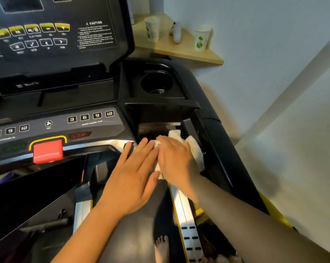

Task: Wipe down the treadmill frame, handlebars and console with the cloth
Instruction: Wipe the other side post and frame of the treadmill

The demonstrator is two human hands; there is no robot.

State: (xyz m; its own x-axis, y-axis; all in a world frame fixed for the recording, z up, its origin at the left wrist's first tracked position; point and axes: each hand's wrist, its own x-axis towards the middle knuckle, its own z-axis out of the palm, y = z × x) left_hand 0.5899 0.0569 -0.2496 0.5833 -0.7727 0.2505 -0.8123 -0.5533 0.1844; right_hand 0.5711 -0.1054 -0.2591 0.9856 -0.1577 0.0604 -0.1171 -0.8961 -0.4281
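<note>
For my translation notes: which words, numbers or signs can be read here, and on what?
"CAUTION": upper console panel; the text below it is too blurred.
"3 6 9 12": speed buttons.
"6 9 12": left buttons.
"STOP": red display.
Labels on yellow buttons: unreadable.

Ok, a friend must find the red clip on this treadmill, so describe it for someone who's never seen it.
Start at the black console. On its lower edge, below the numbered speed buttons and left of the white cloth, sits the red clip. It is the only red block there, framed above by a yellow outline.
</note>
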